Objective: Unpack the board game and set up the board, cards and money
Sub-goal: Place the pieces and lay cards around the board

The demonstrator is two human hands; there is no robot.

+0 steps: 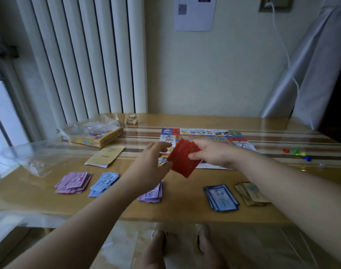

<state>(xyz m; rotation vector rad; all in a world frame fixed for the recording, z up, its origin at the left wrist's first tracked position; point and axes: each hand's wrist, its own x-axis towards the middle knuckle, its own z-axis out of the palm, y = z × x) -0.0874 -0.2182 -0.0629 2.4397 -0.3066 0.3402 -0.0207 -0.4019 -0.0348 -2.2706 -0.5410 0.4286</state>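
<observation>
Head view, from left to right. At middle left lies one crumpled bag (36, 167), and behind it one open box (96, 139) with plastic wrap on top. Just right of the box lies one yellow booklet (105, 156).

In the lower left the money is sorted in three piles: the pink pile (73, 182), the blue pile (103, 183) and the purple pile (152, 194), which is half hidden under the left forearm.

In the centre the left hand (152, 162) has loosely spread fingers at the left edge of the red cards (183, 162); whether it touches them I cannot tell. The right hand (212, 155) pinches this fanned stack between thumb and fingers, in front of the one board (204, 133), which lies flat on the table (185, 212).

In the lower right are two stacks, the blue stack (221, 198) and the tan stack (251, 193). At the far right stand about four pawns (297, 153).

I judge that the setup is nearly done. Board, money and two stacks are placed, and only the red cards remain to be put down.
</observation>
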